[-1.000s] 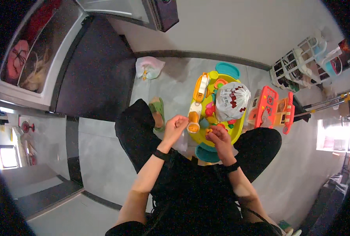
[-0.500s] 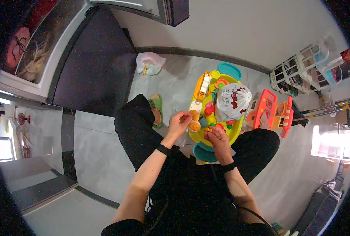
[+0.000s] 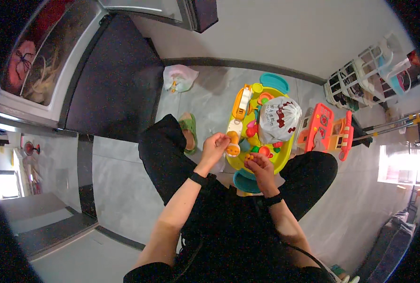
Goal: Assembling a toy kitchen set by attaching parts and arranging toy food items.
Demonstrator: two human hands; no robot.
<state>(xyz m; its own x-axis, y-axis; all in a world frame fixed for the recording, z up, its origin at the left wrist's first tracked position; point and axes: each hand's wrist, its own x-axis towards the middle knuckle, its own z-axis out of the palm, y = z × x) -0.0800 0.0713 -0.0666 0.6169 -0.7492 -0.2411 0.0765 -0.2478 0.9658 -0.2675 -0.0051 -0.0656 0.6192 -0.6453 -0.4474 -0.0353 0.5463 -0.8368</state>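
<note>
A yellow toy table [image 3: 240, 162] with teal end trays stands between my knees, holding several small toy pieces. My left hand [image 3: 214, 147] is over its left edge, thumb and fingers pinched together beside the orange round parts [image 3: 232, 149] on a white base. What that pinch holds, if anything, is too small to make out. Over the near part of the table, my right hand [image 3: 262, 168] curls its fingers round a small orange-yellow piece [image 3: 250, 157]. A tied white plastic bag [image 3: 280, 120] with dark red print rests on the table's right side.
A red toy kitchen set [image 3: 321, 127] stands right of the table. Against the far wall lies a whitish bag [image 3: 179, 78]. A white wire rack [image 3: 356, 82] holds things at far right. My green clog [image 3: 188, 132] is on the tiled floor.
Both hands stay almost in place, with their fingers still closed. The right hand has turned slightly with its small piece. The view has shifted a little.
</note>
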